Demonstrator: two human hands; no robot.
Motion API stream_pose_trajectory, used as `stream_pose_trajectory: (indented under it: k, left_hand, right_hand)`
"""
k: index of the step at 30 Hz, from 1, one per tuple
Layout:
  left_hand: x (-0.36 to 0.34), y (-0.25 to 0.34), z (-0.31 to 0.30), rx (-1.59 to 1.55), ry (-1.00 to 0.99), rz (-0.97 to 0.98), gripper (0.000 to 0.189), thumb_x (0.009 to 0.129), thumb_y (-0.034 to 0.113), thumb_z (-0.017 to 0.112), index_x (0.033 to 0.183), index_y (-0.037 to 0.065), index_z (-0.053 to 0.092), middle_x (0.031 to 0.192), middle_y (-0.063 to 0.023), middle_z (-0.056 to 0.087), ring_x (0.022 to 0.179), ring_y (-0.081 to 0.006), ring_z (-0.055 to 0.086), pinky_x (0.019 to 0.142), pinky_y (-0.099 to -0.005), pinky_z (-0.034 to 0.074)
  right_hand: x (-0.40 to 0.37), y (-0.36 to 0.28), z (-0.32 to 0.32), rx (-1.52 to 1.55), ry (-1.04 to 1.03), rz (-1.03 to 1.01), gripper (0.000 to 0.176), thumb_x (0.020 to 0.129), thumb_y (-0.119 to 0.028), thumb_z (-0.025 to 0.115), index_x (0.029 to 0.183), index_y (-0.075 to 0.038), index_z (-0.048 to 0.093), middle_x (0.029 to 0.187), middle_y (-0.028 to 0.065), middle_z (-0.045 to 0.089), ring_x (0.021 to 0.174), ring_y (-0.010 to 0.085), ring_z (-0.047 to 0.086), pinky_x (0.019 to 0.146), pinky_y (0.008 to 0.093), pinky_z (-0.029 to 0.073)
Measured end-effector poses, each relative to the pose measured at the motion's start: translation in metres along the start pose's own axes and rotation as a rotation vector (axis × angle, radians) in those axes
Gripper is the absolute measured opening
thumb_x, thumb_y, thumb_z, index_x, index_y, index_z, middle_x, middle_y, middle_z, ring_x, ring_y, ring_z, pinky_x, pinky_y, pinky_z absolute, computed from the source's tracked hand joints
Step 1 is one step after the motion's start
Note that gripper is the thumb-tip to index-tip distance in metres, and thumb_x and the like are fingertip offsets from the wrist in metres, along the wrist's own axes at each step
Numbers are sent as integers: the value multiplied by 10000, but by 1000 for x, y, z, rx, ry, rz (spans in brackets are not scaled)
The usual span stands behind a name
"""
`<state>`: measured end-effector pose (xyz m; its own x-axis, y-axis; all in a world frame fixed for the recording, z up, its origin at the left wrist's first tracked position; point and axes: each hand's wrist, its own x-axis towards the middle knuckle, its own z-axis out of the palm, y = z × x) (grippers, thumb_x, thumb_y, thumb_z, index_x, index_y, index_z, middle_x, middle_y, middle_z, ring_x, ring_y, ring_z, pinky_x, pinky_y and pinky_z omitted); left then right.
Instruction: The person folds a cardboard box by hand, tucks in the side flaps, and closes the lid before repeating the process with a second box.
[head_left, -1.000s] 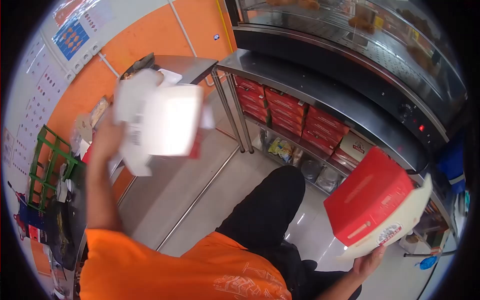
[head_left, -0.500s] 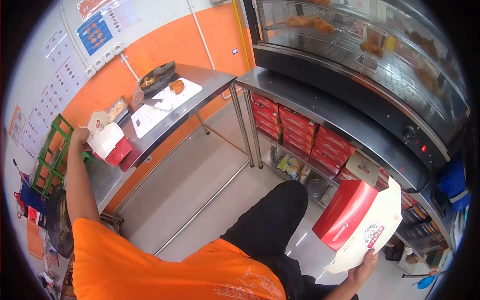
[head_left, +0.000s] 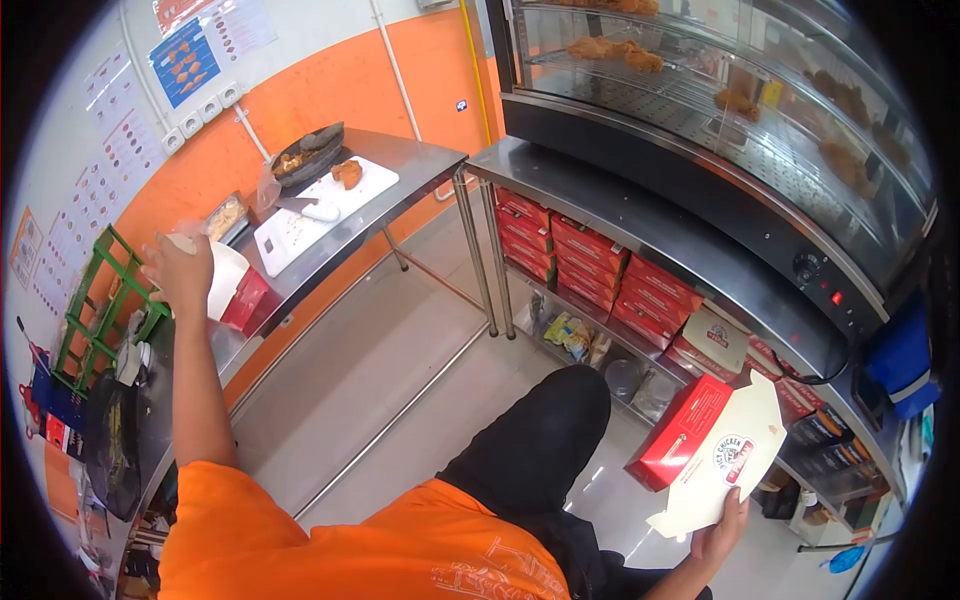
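My right hand (head_left: 718,530) grips the edge of the white lid of a red-and-white food box (head_left: 685,432), held tilted in front of the lower shelf. A round chicken logo shows on the lid. On the left, my left hand (head_left: 187,272) is raised beside an open red-and-white food box (head_left: 248,298) standing on the steel table. Its fingers are curled about a small pale thing (head_left: 182,243), blurred and too small to name. Just left of that hand stands a green rack (head_left: 95,310). The open box's contents are hidden.
A white cutting board (head_left: 290,248) carries a knife (head_left: 315,208) and a piece of fried chicken (head_left: 346,174). Behind are a stone mortar (head_left: 318,157) and a tray of food (head_left: 228,217). Stacked red boxes (head_left: 590,262) fill the shelf below the glass warmer (head_left: 690,90).
My left hand has lifted and shifted right, from beside the open box, with a pale thing at its fingers. The box in my right hand has turned slightly and moved a little left.
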<state>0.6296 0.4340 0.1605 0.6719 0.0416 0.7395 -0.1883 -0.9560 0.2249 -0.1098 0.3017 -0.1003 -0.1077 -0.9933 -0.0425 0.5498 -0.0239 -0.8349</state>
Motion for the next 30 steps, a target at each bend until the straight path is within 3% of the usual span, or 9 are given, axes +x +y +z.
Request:
stream_pose_trajectory:
  k: [3, 6, 8, 9, 10, 11, 18, 22, 30]
  left_hand:
    - [-25, 17, -21, 46, 92, 46, 750, 897, 406, 605, 1523, 57, 382, 1584, -257, 329, 1480, -495, 243, 1153, -686, 205]
    - [-32, 1, 2, -213, 331, 537, 601, 887, 233, 647, 1421, 13, 479, 1482, -251, 464, 1461, -423, 334, 1173, -564, 273]
    - [-81, 29, -2, -702, 233, 572, 500, 863, 92, 657, 1331, -27, 528, 1348, -228, 575, 1365, -369, 479, 1123, -442, 381]
    - [-122, 48, -23, -756, -91, 429, 447, 872, 84, 642, 1294, -38, 559, 1269, -220, 621, 1218, -369, 589, 1031, -403, 469]
    - [-157, 59, -8, -906, 77, 727, 387, 860, 68, 645, 1235, -14, 603, 1160, -196, 665, 1090, -335, 645, 950, -407, 516]
    - [-201, 71, -27, -1177, -420, 683, 362, 869, 93, 677, 1226, 37, 651, 1199, -157, 677, 1124, -320, 649, 972, -412, 508]
    - [-441, 121, -108, -1647, -1333, 1634, 765, 813, 350, 790, 1443, 47, 480, 1532, -178, 427, 1427, -356, 399, 1166, -530, 327]
    - [-465, 134, -141, -1268, -1155, 1967, 931, 777, 323, 811, 1530, 41, 342, 1635, -143, 272, 1491, -381, 276, 1193, -509, 294]
    - [-477, 166, -147, -1223, -1070, 1866, 762, 804, 196, 762, 1470, 37, 428, 1459, -136, 519, 1301, -281, 546, 983, -444, 473]
  right_hand:
    - [-1, -3, 3, -2, 18, 1, 445, 1036, -202, 568, 1375, 63, 457, 1300, 179, 612, 1145, 242, 632, 985, 380, 501]
    - [-2, -1, -1, -9, 29, 5, 467, 1031, -203, 571, 1391, 63, 440, 1301, 185, 606, 1146, 254, 634, 979, 388, 510]
    - [-2, 5, 1, -6, -2, 26, 482, 1024, -201, 575, 1401, 64, 431, 1298, 191, 604, 1145, 264, 636, 974, 395, 517]
    - [-3, 5, 6, -3, -33, 36, 489, 1019, -198, 578, 1404, 64, 428, 1295, 195, 604, 1143, 270, 638, 970, 399, 520]
    - [-2, 6, 11, -5, -66, 46, 496, 1015, -196, 580, 1407, 64, 425, 1292, 198, 604, 1141, 276, 640, 967, 403, 523]
    - [-1, 11, 13, -21, -75, 62, 499, 1012, -190, 581, 1410, 64, 422, 1293, 200, 603, 1139, 281, 641, 967, 406, 524]
    - [-12, 37, 43, -108, -113, 151, 523, 925, -123, 659, 1367, 80, 465, 1259, 211, 620, 1117, 279, 646, 974, 399, 519]
    - [-22, 38, 63, -2, -132, 212, 483, 907, -77, 652, 1337, 70, 490, 1234, 202, 640, 1096, 276, 658, 959, 392, 530]
    - [-18, 35, 50, 105, -169, 326, 476, 899, -57, 680, 1326, 62, 508, 1261, 167, 637, 1159, 276, 638, 1022, 406, 499]
